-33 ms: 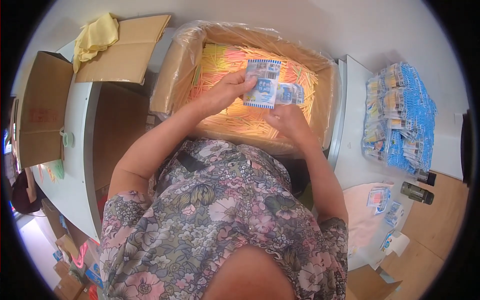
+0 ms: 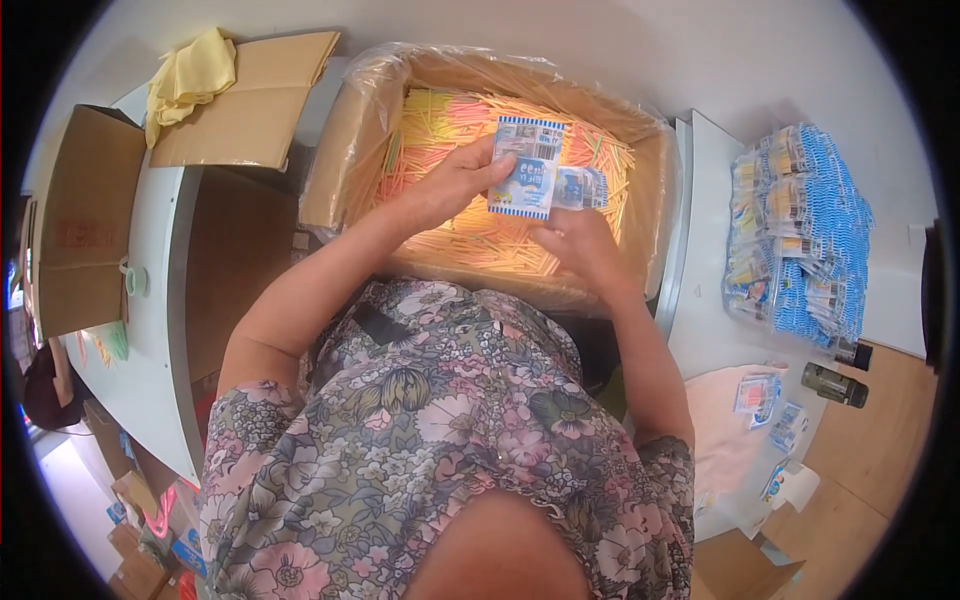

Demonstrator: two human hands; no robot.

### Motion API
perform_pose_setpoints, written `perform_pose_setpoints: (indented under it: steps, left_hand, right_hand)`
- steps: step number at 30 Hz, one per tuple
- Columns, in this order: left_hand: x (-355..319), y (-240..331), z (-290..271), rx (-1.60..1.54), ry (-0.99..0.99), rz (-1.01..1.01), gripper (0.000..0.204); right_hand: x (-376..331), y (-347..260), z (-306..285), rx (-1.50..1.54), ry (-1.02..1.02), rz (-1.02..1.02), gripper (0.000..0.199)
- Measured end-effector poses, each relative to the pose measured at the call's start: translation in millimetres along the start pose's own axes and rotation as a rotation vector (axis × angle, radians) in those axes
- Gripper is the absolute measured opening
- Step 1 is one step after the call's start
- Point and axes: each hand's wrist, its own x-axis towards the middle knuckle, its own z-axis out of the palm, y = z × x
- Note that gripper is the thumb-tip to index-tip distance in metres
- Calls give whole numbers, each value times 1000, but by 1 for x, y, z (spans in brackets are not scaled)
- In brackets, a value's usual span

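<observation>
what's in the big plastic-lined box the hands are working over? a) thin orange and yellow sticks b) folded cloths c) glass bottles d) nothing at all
a: the plastic-lined cardboard box is filled with thin orange and yellow sticks, and the left hand and right hand hold small blue and white packets above them.

A: Setting?
B: Small packing workshop. Large plastic-lined cardboard carton (image 2: 350,140) filled with thin orange and yellow sticks (image 2: 470,230); stack of blue-and-white printed packets (image 2: 800,240) on white desk (image 2: 700,300); flattened brown cardboard boxes (image 2: 90,220) alongside.
</observation>
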Motion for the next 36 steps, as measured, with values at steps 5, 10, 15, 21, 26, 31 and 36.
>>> perform_pose_setpoints:
  steps: [5,10,15,21,26,31,36]
  left_hand:
    - [7,-3,-8,-2,-254,-101,28]
    - [11,-22,8,140,-475,-48,16]
    - [12,-23,9,174,-311,186,17]
    - [14,-35,14,167,-243,250,16]
    - [12,-21,3,-59,-115,-20,17]
    - [13,-15,7,-160,-110,17,22]
    - [15,-23,-6,-7,-122,-1,23]
  right_hand:
    - [7,-9,-32,404,343,256,19]
    - [22,-20,-17,336,325,-40,19]
    - [32,-23,-6,351,506,165,31]
    - [29,-18,2,540,584,302,22]
    - [10,4,-37,353,624,292,13]
    - [1,5,-49,556,422,284,14]
    - [-9,-6,-38,366,205,279,14]
